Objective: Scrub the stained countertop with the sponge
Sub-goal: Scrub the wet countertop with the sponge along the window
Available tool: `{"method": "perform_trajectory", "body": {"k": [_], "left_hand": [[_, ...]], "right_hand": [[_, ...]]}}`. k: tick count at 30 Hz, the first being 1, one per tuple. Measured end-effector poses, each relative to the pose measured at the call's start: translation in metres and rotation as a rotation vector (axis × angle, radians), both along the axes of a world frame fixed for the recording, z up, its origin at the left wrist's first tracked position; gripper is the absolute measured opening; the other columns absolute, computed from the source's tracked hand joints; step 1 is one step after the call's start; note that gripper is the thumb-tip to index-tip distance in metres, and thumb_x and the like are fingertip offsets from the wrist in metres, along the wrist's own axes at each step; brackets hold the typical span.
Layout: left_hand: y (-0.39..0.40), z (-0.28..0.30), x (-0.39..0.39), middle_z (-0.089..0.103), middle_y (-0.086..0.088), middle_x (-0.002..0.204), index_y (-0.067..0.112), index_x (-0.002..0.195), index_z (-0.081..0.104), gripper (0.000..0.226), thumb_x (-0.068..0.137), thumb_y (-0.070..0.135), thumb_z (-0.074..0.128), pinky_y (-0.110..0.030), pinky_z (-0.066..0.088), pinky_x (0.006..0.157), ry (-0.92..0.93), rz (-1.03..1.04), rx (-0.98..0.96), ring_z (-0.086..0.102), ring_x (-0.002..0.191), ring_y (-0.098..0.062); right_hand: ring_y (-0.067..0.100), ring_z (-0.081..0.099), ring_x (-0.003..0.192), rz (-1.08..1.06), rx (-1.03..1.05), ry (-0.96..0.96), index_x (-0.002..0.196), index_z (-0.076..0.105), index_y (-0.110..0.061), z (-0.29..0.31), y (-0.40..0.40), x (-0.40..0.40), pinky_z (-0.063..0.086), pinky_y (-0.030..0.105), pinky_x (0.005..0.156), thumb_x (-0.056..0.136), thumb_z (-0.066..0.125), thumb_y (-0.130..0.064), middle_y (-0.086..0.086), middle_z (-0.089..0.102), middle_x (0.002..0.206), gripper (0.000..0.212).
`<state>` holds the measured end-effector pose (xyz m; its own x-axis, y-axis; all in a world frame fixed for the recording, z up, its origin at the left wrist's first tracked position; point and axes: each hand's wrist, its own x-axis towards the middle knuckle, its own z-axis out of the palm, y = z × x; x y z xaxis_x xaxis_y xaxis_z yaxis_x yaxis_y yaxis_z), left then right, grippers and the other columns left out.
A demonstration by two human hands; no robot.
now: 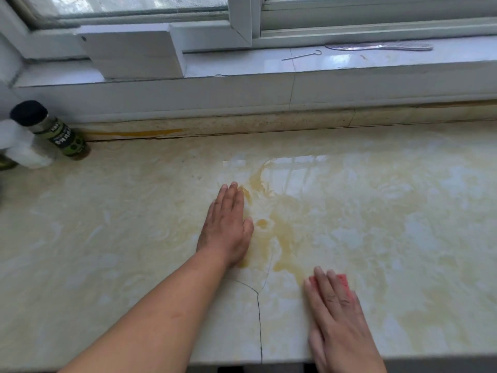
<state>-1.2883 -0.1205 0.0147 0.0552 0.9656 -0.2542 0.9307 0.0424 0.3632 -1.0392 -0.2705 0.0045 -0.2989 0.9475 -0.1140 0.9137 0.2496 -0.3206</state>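
Flat, right hand (336, 313) presses red sponge (344, 279); glossy countertop (107, 238).

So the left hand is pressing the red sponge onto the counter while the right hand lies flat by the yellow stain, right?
Hands swapped. In the head view the right hand presses the red sponge onto the counter; the left hand lies flat by the yellow stain.
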Motion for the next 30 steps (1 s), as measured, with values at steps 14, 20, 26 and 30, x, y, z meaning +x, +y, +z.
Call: {"method": "perform_trajectory", "body": {"k": [14, 20, 26, 30], "left_hand": [[0.0, -0.018, -0.023, -0.028, 0.001, 0.171, 0.017, 0.165, -0.015, 0.075, 0.108, 0.046, 0.025, -0.038, -0.009, 0.129, 0.152, -0.042, 0.014, -0.029, 0.156, -0.015], [0.0, -0.02, -0.024, -0.03, 0.001, 0.171, 0.018, 0.165, -0.015, 0.08, 0.095, 0.051, 0.006, -0.036, -0.015, 0.125, 0.172, -0.043, 0.021, -0.029, 0.156, -0.015], [0.001, -0.019, -0.023, -0.03, 0.001, 0.171, 0.018, 0.165, -0.015, 0.085, 0.088, 0.053, -0.003, -0.036, -0.015, 0.125, 0.165, -0.047, 0.021, -0.03, 0.156, -0.014], [-0.001, -0.019, -0.024, -0.033, 0.001, 0.17, 0.018, 0.164, -0.018, 0.085, 0.087, 0.053, -0.006, -0.037, -0.016, 0.126, 0.176, -0.052, 0.024, -0.032, 0.155, -0.015]], "right_hand": [[0.016, -0.026, 0.151, -0.012, -0.097, -0.029, 0.162, 0.004, -0.027, 0.004, 0.141, -0.105, -0.006, 0.043, 0.125, 0.089, 0.018, -0.04, -0.008, -0.019, 0.167, 0.075], [0.018, -0.012, 0.155, 0.014, -0.077, -0.011, 0.161, 0.019, -0.025, -0.001, 0.091, -0.097, 0.002, 0.042, 0.125, 0.089, 0.03, -0.037, -0.007, -0.004, 0.17, 0.073], [0.017, -0.021, 0.153, -0.048, -0.094, -0.012, 0.161, 0.009, -0.026, 0.008, 0.193, -0.128, -0.007, 0.044, 0.124, 0.095, 0.034, -0.032, -0.007, -0.012, 0.169, 0.071], [0.012, -0.018, 0.154, -0.043, -0.059, 0.03, 0.16, 0.019, -0.029, 0.005, 0.147, -0.114, 0.001, 0.044, 0.125, 0.09, 0.03, -0.037, -0.008, 0.0, 0.169, 0.072]]}}
